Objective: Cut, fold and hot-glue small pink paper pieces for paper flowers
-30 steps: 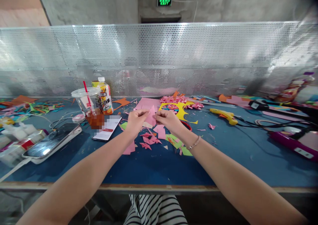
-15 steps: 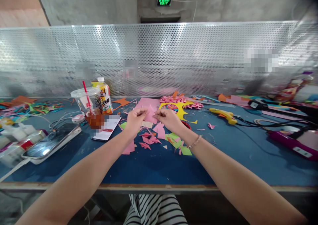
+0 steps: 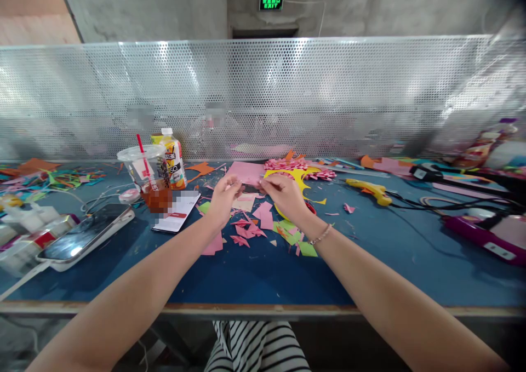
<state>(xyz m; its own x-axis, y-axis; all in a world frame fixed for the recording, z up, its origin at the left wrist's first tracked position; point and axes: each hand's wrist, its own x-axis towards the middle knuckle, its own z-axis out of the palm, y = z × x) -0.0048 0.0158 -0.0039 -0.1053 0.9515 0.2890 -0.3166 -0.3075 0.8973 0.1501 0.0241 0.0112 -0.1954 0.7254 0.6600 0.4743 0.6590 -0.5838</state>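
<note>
A small piece of pink paper (image 3: pixel 250 182) is stretched between my two hands above the middle of the table. My left hand (image 3: pixel 224 199) pinches its left end between thumb and fingers. At the other end, the fingertips of my right hand (image 3: pixel 283 195) close on the paper. Seen nearly edge-on, it blends with a larger pink sheet (image 3: pixel 245 169) lying behind it. Below my hands lie folded pink paper pieces (image 3: pixel 246 230), pink squares (image 3: pixel 263 214) and green scraps (image 3: pixel 307 249). A yellow cut-out sheet (image 3: pixel 301 181) is beside my right hand, with something red partly hidden there.
To the left stand a lidded cup with a straw (image 3: pixel 154 194) and a drink bottle (image 3: pixel 176 161), near a phone (image 3: pixel 88 235) and another flat device (image 3: pixel 181 210). A yellow glue gun (image 3: pixel 372 190) and a purple power strip (image 3: pixel 485 240) are on the right. A perforated metal screen (image 3: pixel 263 98) rises behind.
The pink paper has turned from an upright pointed shape to a narrow, near-horizontal strip between my hands. My left fingers have shifted slightly; both forearms stay in place.
</note>
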